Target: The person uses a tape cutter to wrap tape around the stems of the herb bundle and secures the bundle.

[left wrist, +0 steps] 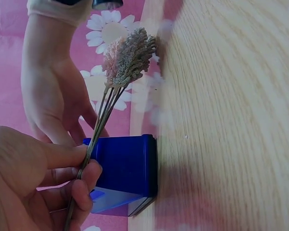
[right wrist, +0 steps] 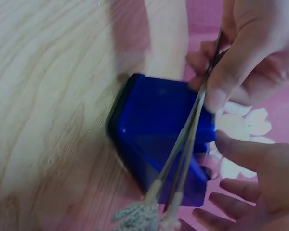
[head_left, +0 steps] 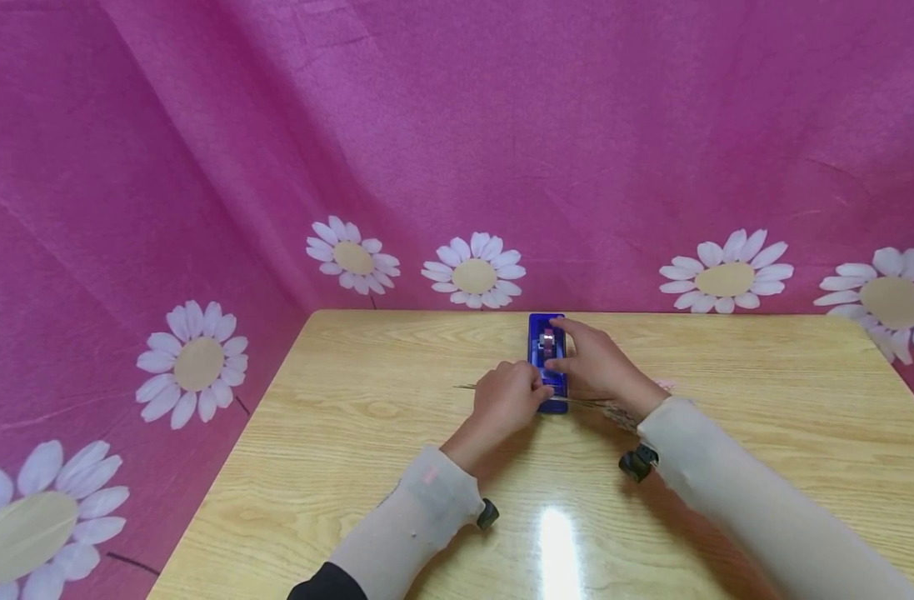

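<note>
My left hand [head_left: 505,396] pinches a small bundle of dried flowers [left wrist: 130,60] by the stems, between thumb and curled fingers. The stems lie across the near end of a blue tape dispenser [head_left: 534,337]. Greyish and pale pink flower heads point right, partly under my right forearm in the head view. Over the right side of the dispenser, my right hand [head_left: 595,358] has thumb and fingers spread apart around the roll area. In the right wrist view its thumb [right wrist: 245,151] is right at the dispenser's edge, with the other fingers loosely extended.
The dispenser stands near the back edge of a light wooden table [head_left: 352,450]. Behind and to the left hangs a pink cloth [head_left: 576,150] printed with white daisies. Small dark cameras [head_left: 638,462] are strapped at both wrists.
</note>
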`<control>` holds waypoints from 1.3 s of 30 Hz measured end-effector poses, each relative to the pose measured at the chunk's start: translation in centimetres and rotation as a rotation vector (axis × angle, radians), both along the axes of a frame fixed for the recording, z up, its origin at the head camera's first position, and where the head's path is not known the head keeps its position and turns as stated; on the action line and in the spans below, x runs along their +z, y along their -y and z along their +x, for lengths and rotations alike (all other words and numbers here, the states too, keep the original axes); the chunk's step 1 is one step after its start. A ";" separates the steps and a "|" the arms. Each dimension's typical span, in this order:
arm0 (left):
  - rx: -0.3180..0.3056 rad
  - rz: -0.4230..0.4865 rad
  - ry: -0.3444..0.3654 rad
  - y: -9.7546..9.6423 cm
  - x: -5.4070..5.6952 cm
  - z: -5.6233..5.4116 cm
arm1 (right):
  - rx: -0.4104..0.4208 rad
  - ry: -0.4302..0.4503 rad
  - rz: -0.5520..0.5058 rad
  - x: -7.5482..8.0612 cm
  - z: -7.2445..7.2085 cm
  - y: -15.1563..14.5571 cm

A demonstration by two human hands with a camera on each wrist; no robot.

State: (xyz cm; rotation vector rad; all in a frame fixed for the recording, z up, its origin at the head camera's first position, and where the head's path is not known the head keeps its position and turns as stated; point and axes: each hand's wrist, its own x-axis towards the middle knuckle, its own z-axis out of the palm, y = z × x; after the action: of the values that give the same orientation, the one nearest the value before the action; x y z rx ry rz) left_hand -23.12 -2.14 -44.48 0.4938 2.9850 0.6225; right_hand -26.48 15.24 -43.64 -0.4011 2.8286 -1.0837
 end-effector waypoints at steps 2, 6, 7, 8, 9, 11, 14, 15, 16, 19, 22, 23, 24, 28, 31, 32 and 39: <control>-0.001 -0.004 -0.014 0.0 0.0 0.0 | 0.014 -0.009 -0.014 -0.3 -0.4 -0.1; -0.007 -0.012 -0.043 0.0 -0.1 0.1 | 0.039 -0.001 -0.036 -0.8 -1.1 -0.3; -0.009 -0.016 -0.049 -0.1 -0.1 0.1 | 0.043 0.003 -0.040 -0.9 -1.2 -0.4; -0.011 -0.018 -0.053 -0.1 -0.1 0.1 | 0.046 0.013 -0.045 -1.1 -1.4 -0.4; -0.012 -0.022 -0.057 -0.1 -0.1 0.1 | 0.049 0.021 -0.050 -1.2 -1.5 -0.5; -0.014 -0.031 -0.066 -0.1 -0.1 0.1 | 0.053 0.031 -0.052 -1.3 -1.7 -0.6; -0.015 -0.054 -0.084 -0.1 0.0 0.2 | 0.057 0.033 -0.050 -1.5 -1.9 -0.7; -0.016 -0.065 -0.090 -0.2 0.0 0.2 | 0.058 0.033 -0.049 -1.6 -1.9 -0.7; -0.017 -0.076 -0.096 -0.2 0.0 0.2 | 0.058 0.034 -0.049 -1.7 -1.9 -0.8; -0.023 -0.108 -0.113 -0.3 -0.2 0.1 | 0.057 0.039 -0.056 -1.9 -1.9 -0.8; -0.037 -0.136 -0.150 -0.3 -0.5 0.1 | 0.054 0.043 -0.060 -2.0 -1.9 -0.9; -0.042 -0.143 -0.164 -0.3 -0.6 0.2 | 0.052 0.046 -0.061 -2.0 -1.9 -0.9; -0.047 -0.151 -0.177 -0.3 -0.6 0.2 | 0.049 0.050 -0.060 -2.0 -1.9 -0.9; -0.054 -0.164 -0.209 -0.3 -0.7 0.3 | 0.038 0.070 -0.057 -1.8 -1.8 -0.9; -0.057 -0.160 -0.212 -0.2 -0.8 0.4 | 0.034 0.079 -0.054 -1.7 -1.8 -0.9; -0.060 -0.158 -0.214 -0.2 -0.8 0.4 | 0.033 0.081 -0.054 -1.7 -1.8 -0.9; -0.088 -0.162 -0.235 0.1 -0.9 0.5 | 0.040 0.081 -0.064 -1.8 -1.8 -0.8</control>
State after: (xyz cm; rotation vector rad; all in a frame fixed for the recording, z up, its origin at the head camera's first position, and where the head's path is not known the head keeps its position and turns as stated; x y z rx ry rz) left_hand -22.64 -2.20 -45.40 0.7269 3.1731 0.3322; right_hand -28.23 16.02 -45.39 -0.4081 2.7100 -1.1582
